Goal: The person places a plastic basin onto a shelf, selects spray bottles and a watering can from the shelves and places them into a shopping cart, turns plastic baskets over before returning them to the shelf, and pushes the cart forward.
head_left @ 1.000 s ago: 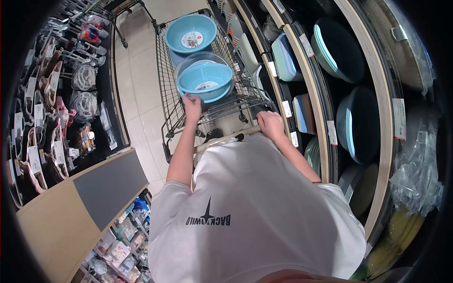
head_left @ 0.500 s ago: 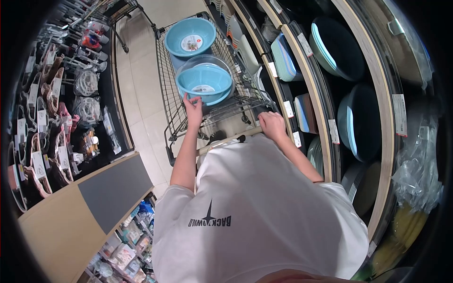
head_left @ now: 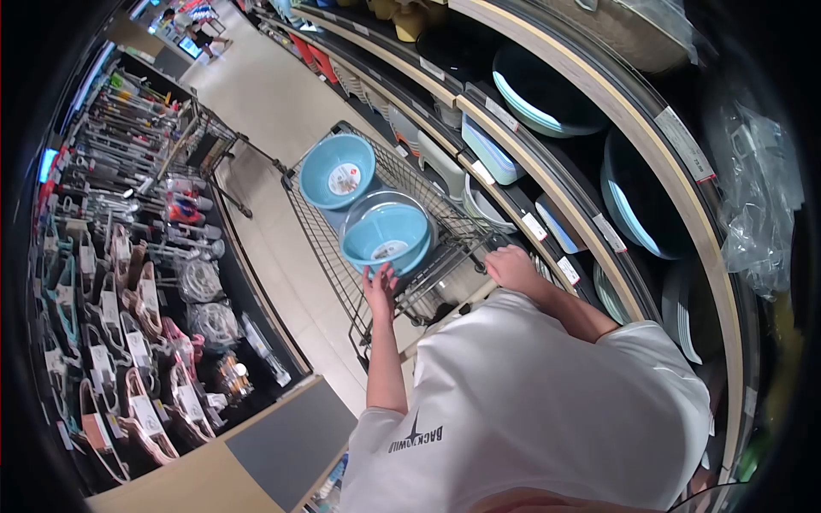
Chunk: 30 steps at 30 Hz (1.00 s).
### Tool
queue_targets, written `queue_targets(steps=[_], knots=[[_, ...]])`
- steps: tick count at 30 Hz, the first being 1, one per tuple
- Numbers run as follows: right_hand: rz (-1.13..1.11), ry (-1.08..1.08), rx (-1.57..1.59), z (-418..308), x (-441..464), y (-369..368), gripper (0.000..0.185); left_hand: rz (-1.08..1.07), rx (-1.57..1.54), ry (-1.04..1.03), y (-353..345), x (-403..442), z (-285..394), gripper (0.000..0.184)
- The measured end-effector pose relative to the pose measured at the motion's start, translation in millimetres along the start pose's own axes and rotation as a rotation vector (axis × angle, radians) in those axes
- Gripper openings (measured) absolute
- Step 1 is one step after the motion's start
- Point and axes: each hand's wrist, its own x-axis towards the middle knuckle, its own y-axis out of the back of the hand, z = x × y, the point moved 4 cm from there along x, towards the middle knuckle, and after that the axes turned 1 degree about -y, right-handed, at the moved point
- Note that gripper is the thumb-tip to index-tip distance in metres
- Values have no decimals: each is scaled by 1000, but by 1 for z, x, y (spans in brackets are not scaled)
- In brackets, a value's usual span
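Observation:
A wire shopping cart [head_left: 321,267] stands in front of me. At its far end lies a round blue basin [head_left: 321,175] with a label. Nearer to me sits a blue strainer-like basin [head_left: 402,229], stacked with another blue one and a clear round piece. My left hand [head_left: 379,289] is at the near rim of this stack, fingers spread and bent, holding nothing that I can see. My right hand [head_left: 511,267] is closed on the cart handle at the right, its fingers wrapped over the bar.
Shelves [head_left: 590,150] with bowls and basins run along the right. Hangers [head_left: 141,410] and utensils hang on the left. A second cart [head_left: 205,145] stands beyond mine at the left. Far up the aisle is a person [head_left: 202,36].
The view has tilted up and turned, showing more of the aisle and a person far off. My left hand's fingers have spread at the basin rim; the right hand stays on the handle.

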Motion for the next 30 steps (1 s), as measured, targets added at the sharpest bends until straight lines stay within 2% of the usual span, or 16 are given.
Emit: queue_targets(steps=[8, 13, 27, 30], knots=[[-13, -30, -5, 3, -1, -2, 12, -39, -158, 117, 5, 4, 2, 51], [10, -4, -18, 1, 1, -1, 13, 29, -177, 173, 8, 17, -9, 33], [19, 3, -37, 0, 3, 1, 14, 73, -45, 120, 12, 26, -23, 22], [15, -12, -37, 2, 4, -1, 13, 137, 39, 168, 5, 23, -20, 20]])
